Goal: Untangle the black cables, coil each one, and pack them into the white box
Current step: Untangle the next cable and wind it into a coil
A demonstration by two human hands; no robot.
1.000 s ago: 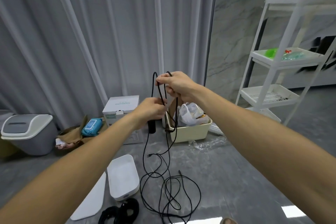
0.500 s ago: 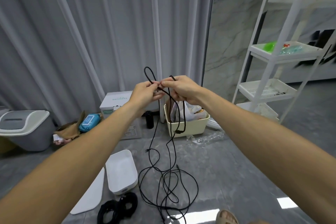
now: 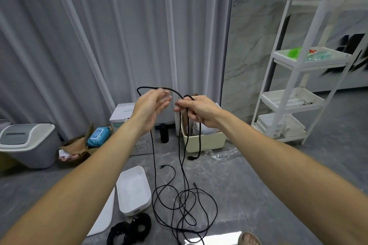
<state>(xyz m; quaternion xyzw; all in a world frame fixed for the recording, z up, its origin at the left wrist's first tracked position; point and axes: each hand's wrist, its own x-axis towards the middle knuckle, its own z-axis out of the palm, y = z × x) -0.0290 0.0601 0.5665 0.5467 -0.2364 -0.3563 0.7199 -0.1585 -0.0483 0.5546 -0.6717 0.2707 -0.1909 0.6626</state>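
While hanging, cable [image 3: 180, 135] in right hand [image 3: 199, 110]

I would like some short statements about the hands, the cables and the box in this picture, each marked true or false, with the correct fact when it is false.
1. The right hand pinches the black cable. True.
2. The left hand is closed in a fist around the cable. False: its fingers are spread and fairly straight, and the cable arcs over the fingertips.
3. The white box already holds a coiled cable. False: no cable shows inside it.
4. Loose loops of the cable lie on the floor, to the right of the box. True.
5. A bundle of black cables lies on the floor near the box. True.
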